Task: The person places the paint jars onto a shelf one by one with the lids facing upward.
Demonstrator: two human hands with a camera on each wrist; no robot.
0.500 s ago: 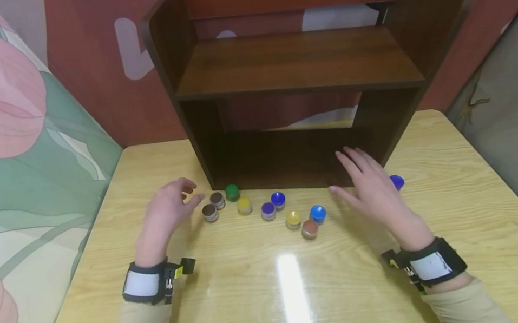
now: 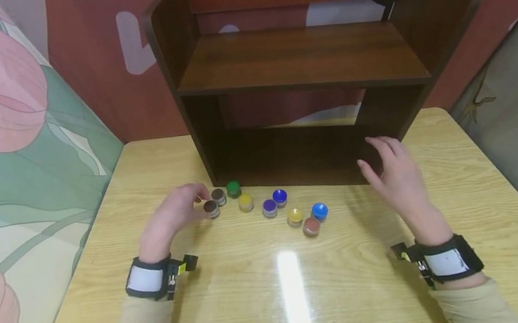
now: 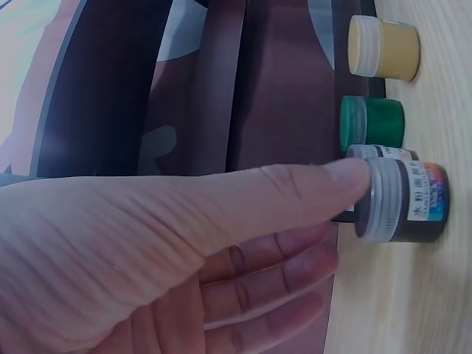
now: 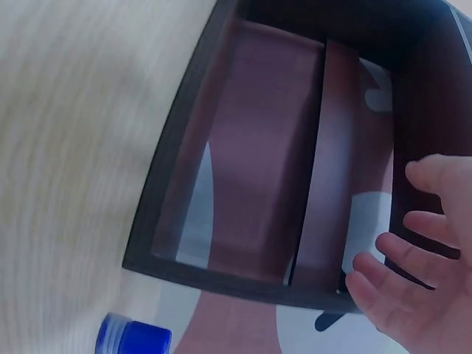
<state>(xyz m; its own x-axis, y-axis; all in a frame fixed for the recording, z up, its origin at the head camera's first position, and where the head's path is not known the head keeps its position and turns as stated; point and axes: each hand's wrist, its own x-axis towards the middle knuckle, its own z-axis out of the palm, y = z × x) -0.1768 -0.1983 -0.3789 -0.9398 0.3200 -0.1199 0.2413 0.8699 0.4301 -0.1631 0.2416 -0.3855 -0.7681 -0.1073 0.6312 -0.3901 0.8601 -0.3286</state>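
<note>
My left hand (image 2: 172,214) reaches to a dark brown paint jar (image 2: 212,208), thumb and fingers spread around its near side. In the left wrist view the thumb (image 3: 287,188) lies straight, its tip overlapping the jar's clear lid (image 3: 383,199). A second dark jar (image 2: 218,197) and a green jar (image 2: 233,189) stand just beyond. My right hand (image 2: 396,181) hovers at the shelf's lower right corner with loosely bent fingers and nothing in them. A blue jar (image 4: 140,338) near it appears in the right wrist view, hidden by the hand in the head view.
A dark wooden two-tier shelf (image 2: 299,58) stands at the back of the light wooden table (image 2: 239,306). Before it are yellow jars (image 2: 246,202), a purple jar (image 2: 269,208), blue jars (image 2: 319,211) and a reddish-brown jar (image 2: 311,226).
My left hand has moved right, up to the nearer dark jar. My right hand has shifted right, away from the shelf's middle. The jars stay where they stood.
</note>
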